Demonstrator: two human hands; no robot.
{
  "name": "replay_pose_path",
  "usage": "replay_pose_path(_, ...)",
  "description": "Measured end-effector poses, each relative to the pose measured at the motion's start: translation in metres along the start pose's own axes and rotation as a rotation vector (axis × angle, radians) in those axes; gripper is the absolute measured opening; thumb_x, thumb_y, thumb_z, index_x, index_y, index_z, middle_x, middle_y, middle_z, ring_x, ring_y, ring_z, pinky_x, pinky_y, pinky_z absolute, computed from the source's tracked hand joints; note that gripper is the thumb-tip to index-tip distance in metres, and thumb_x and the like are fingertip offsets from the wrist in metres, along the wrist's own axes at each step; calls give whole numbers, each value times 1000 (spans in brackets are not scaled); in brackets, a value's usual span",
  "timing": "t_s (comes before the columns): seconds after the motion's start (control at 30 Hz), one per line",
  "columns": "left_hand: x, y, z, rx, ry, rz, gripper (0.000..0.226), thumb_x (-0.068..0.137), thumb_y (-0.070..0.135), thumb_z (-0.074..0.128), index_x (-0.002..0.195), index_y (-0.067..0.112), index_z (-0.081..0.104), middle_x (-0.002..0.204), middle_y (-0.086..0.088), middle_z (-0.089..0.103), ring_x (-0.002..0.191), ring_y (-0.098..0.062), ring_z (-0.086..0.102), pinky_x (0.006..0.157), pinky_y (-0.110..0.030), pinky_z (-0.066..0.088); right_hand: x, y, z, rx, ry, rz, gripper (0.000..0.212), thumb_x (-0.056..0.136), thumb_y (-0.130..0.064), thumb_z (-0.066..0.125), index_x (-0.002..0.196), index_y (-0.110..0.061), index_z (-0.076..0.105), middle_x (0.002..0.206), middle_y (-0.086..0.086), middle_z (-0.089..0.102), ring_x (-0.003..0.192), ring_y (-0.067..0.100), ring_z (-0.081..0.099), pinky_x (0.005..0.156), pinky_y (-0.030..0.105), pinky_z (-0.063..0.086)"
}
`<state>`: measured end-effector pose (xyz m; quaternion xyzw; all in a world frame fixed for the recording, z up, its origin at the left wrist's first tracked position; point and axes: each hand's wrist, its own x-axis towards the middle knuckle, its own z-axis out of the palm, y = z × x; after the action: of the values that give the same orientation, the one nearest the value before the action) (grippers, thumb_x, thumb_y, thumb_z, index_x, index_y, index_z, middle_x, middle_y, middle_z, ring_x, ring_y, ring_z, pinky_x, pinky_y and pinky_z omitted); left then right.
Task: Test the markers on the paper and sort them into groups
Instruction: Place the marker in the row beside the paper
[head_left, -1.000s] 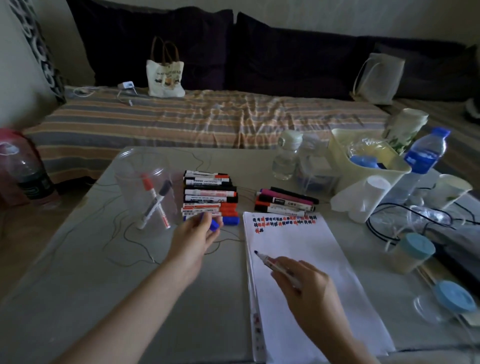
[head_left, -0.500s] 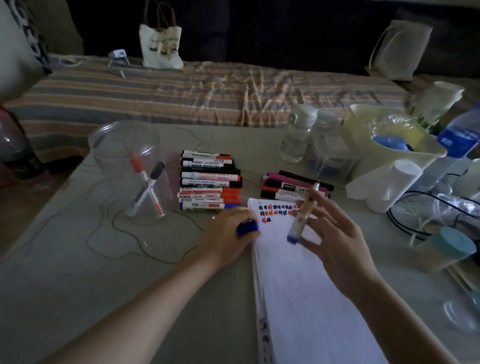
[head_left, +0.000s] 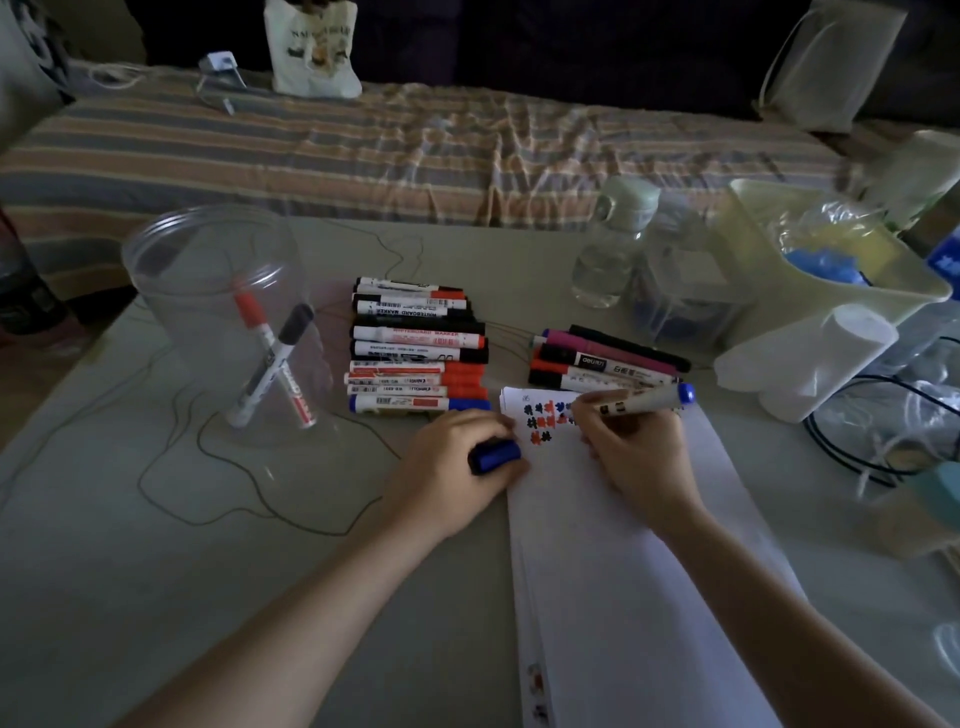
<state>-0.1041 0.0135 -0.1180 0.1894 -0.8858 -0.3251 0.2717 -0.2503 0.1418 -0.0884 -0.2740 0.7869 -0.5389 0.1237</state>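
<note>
Now right hand (head_left: 641, 457) has swung marker (head_left: 641, 402) from mid-air down to paper (head_left: 623, 545), tip seemingly at scribbles, testing under way; left hand (head_left: 457, 467) clutches blue cap (head_left: 493, 454) on desk (head_left: 156, 571)

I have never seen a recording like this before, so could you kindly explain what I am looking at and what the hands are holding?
There is no machine here: a person wears a camera on the head, looking down at their own bare hands. The right hand holds a blue marker to a stack of white paper bearing test marks. The left hand grips the marker's blue cap. On the table lie a large pile of markers, a smaller group, and a clear cup holding two more.
</note>
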Motion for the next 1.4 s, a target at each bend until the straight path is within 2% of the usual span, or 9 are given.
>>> replay_pose_path(0.07,1,-2,1,-3,17,5,26,76,29,80,98,16,74,110,8,70,104,-5,61,93,-20,46,-2,8,4,-59,59,-3,21,86,-30,72,71,-16,69,64,4,69,59,20,64,56,38,52)
replay_pose_path(0.17,0,-3,1,-5,18,0,26,75,30,80,97,17,74,110,9,69,104,-5,61,93,-20,46,-4,12,6,-76,80,17,30,86,-35,71,68,-11,69,58,4,67,48,14,61,50,33,49)
replay_pose_path(0.27,0,-2,1,-1,18,-4,27,75,30,80,98,16,75,110,8,70,104,-6,62,93,-24,48,-4,13,6,-96,83,9,22,83,-33,73,72,-14,70,60,-2,68,46,5,60,50,26,50)
replay_pose_path(0.53,-1,-1,0,8,8,-13,28,76,30,79,100,16,74,112,8,69,105,-5,61,95,-25,48,-5,14,6,-101,58,-11,15,84,-34,73,80,-19,72,69,-6,71,54,5,63,49,14,48)
replay_pose_path(0.73,0,0,-1,21,5,-8,28,75,31,79,99,18,74,112,9,69,105,-2,60,94,-18,46,-7,13,7,-123,80,-21,19,85,-33,73,77,-16,69,66,-3,70,50,9,63,51,21,53)
replay_pose_path(0.87,0,0,-1,14,5,-13,28,76,32,78,100,18,74,112,10,69,105,-1,60,95,-18,46,-7,13,6,-93,67,-7,15,85,-33,72,76,-21,67,70,-3,71,52,6,63,50,15,50)
replay_pose_path(1.1,0,0,-1,11,-3,-23,29,76,31,79,101,17,74,112,9,68,105,-1,60,94,-13,44,-6,17,8,-143,103,-25,19,83,-34,73,79,-16,70,71,-3,70,62,15,66,61,36,57)
replay_pose_path(1.27,0,1,0,7,0,-21,29,76,32,79,101,17,74,112,9,69,106,-3,60,94,-17,46,-6,14,7,-115,63,-29,19,85,-33,72,78,-16,70,67,-3,70,51,7,63,51,18,51)
replay_pose_path(1.4,0,1,-1,10,13,-17,29,76,30,80,100,16,74,112,8,69,105,-4,61,95,-21,47,-7,13,7,-138,64,-13,16,84,-33,74,74,-21,68,68,-4,70,57,8,64,53,20,52)
